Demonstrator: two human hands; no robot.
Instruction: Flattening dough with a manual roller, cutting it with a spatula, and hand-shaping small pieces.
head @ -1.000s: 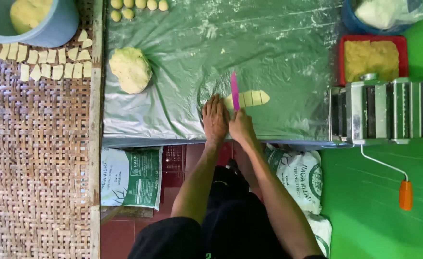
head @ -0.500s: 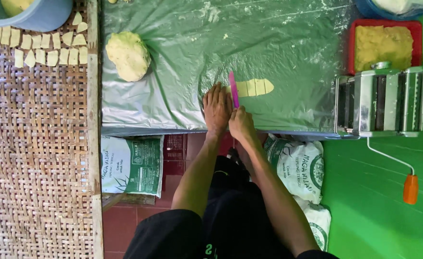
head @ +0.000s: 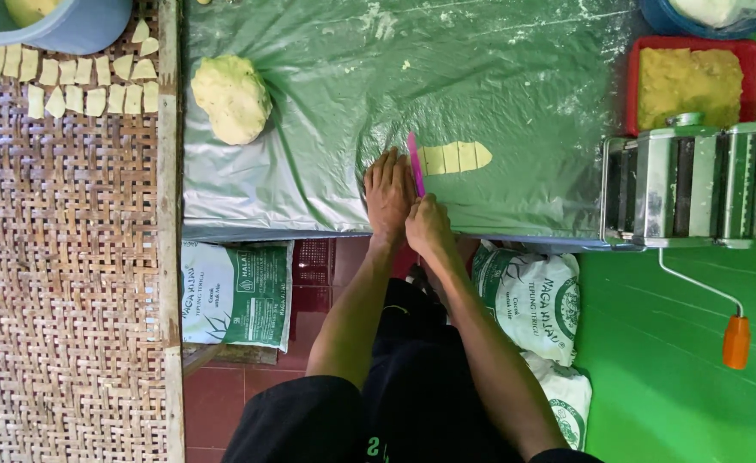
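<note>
Field notes, head view looking straight down.

Largest first: I see a woven bamboo mat along one side, carrying rows of small cut pale dough squares, probably laid apart so they don't stick. Beside it, a table covered in shiny green plastic sheeting, dusted with flour, likely to keep dough from gripping the surface. A steel hand-crank pasta roller is fixed at the table edge, its orange-handled crank hanging clear over the green floor. Past it, a red rectangular tray of yellow crumbly filling. Printed flour sacks lie under the table. A blue plastic basin sits at the mat's corner. A round lump of pale dough rests well apart from the work.

My left hand lies flat, fingers extended and together, palm down on the sheet just beside the cutter; whether dough lies under it I cannot tell. My right hand is curled closed around the near end of a thin pink plastic cutter strip, edge down on the sheet. The short flat strip of yellow dough, already scored into pieces, lies touching the cutter's far side.
</note>
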